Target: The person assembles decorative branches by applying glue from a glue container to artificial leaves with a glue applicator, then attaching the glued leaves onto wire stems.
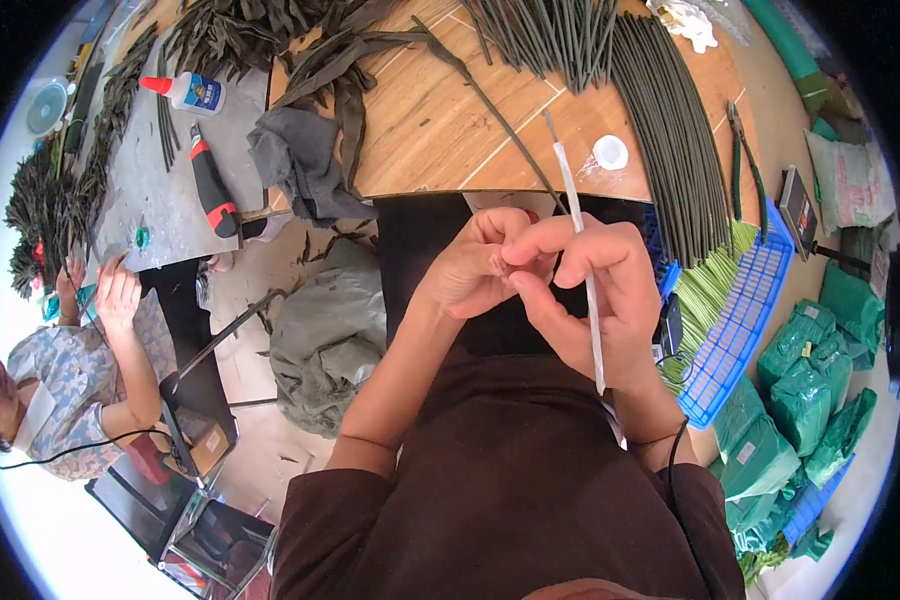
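Observation:
My left hand (478,262) is closed, its thumb and forefinger pinched together against the right fingertips. What it pinches is hidden. My right hand (610,300) is curled, with a thin white stick (576,205) held between its fingers. The stick has a narrow dark tip pointing away over the table edge. A slim dark green stem (505,120) with a leaf at its far end runs from the table down to behind the right fingers. Which hand holds its near end, I cannot tell. Just beyond the hands stands a small round white cup (610,153) with white smears around it.
Dark stems (670,130) lie bundled at the right, near pliers (738,150) and a blue basket (735,335). Leaves (230,40), a grey cloth (305,160), a glue bottle (195,92) and a red-black tool (210,185) lie left. A co-worker (80,370) sits far left.

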